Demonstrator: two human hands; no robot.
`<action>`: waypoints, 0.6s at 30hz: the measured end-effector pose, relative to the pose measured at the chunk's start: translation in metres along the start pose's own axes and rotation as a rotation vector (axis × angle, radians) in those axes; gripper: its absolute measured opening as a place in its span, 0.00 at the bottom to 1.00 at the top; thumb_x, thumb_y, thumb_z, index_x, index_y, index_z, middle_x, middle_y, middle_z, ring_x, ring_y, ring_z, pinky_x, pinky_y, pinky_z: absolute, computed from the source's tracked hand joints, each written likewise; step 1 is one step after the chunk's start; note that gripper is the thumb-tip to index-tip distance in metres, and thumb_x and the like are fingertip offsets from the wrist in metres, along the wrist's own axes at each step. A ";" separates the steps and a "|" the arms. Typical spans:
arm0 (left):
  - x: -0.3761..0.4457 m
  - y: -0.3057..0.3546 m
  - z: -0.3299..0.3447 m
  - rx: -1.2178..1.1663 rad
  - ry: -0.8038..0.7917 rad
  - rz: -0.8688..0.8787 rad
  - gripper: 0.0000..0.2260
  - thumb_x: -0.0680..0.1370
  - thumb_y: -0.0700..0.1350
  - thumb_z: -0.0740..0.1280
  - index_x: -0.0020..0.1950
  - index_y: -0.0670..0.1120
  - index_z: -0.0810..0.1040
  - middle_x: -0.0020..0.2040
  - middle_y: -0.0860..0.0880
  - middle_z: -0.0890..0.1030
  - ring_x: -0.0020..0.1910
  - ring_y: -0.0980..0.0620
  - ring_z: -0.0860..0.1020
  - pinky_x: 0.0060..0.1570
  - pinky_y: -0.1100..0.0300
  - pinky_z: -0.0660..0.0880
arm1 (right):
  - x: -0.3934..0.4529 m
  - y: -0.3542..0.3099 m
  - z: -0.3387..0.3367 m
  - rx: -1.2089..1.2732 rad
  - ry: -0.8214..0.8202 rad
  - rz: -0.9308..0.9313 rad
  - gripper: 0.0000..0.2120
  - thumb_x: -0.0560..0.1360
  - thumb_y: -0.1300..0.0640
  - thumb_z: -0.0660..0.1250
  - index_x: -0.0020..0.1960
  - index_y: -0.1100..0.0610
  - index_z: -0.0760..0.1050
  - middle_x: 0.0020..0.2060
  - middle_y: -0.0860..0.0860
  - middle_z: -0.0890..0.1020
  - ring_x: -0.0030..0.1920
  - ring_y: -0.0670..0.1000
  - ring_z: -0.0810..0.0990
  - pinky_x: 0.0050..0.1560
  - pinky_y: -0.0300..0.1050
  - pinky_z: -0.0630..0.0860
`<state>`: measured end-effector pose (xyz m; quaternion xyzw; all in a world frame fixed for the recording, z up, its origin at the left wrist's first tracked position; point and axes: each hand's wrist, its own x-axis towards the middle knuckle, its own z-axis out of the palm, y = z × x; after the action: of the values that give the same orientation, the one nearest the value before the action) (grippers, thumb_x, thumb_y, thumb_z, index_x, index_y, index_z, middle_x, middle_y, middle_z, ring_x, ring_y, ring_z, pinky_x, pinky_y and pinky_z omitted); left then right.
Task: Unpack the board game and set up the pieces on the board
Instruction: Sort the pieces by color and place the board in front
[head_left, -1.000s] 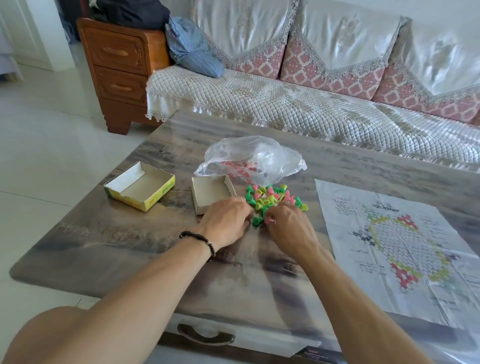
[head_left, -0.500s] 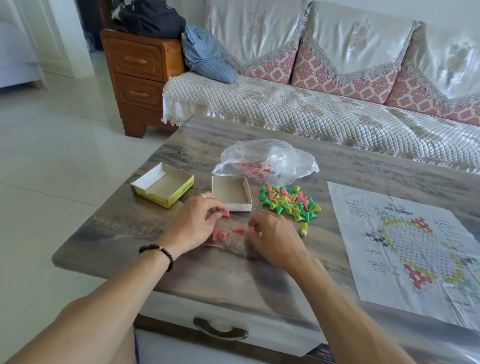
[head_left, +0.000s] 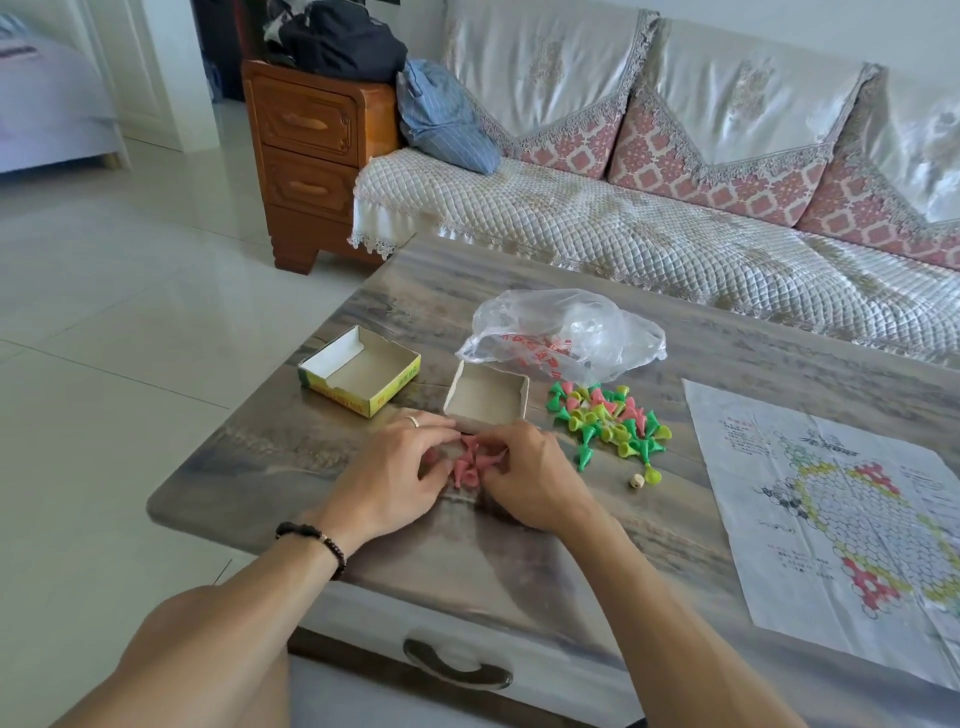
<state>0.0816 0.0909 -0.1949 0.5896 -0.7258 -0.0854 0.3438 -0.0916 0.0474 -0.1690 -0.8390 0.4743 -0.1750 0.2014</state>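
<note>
While both hands, left (head_left: 397, 480) and right (head_left: 530, 480), pinch pink pegs (head_left: 470, 465) at frame centre on the counter (head_left: 519, 561), those look light, hard, apt to roll; the narrow tip seems the best hold. Mixed pile (head_left: 608, 421), die (head_left: 634, 481) and tray (head_left: 485, 397) crowd close; paper board (head_left: 831, 509) lies right.

We hold our left hand (head_left: 392, 475) and right hand (head_left: 530, 475) close together, forearms extended forward, fingers curled inward, knuckles up.
</note>
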 end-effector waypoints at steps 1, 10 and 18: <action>0.000 0.000 0.000 0.012 -0.005 -0.008 0.14 0.74 0.43 0.69 0.60 0.47 0.81 0.60 0.54 0.79 0.61 0.57 0.73 0.61 0.72 0.62 | 0.000 0.001 -0.001 0.004 0.023 0.015 0.17 0.71 0.60 0.63 0.57 0.51 0.81 0.45 0.52 0.78 0.43 0.50 0.75 0.45 0.38 0.68; 0.016 0.008 0.000 0.058 -0.111 -0.019 0.16 0.76 0.50 0.66 0.64 0.54 0.78 0.54 0.56 0.81 0.44 0.58 0.70 0.46 0.67 0.64 | 0.026 0.009 -0.011 -0.091 -0.090 0.012 0.19 0.69 0.55 0.63 0.58 0.44 0.78 0.48 0.48 0.82 0.53 0.49 0.77 0.51 0.44 0.76; 0.064 0.045 0.029 0.020 -0.079 0.053 0.12 0.77 0.46 0.63 0.59 0.51 0.80 0.52 0.54 0.81 0.55 0.52 0.76 0.49 0.55 0.74 | 0.011 0.069 -0.059 -0.119 0.268 0.162 0.14 0.72 0.63 0.62 0.53 0.56 0.82 0.48 0.52 0.85 0.49 0.54 0.82 0.53 0.50 0.77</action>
<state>0.0241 0.0372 -0.1668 0.5697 -0.7551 -0.0919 0.3112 -0.1651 -0.0043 -0.1518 -0.7774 0.5727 -0.2402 0.0997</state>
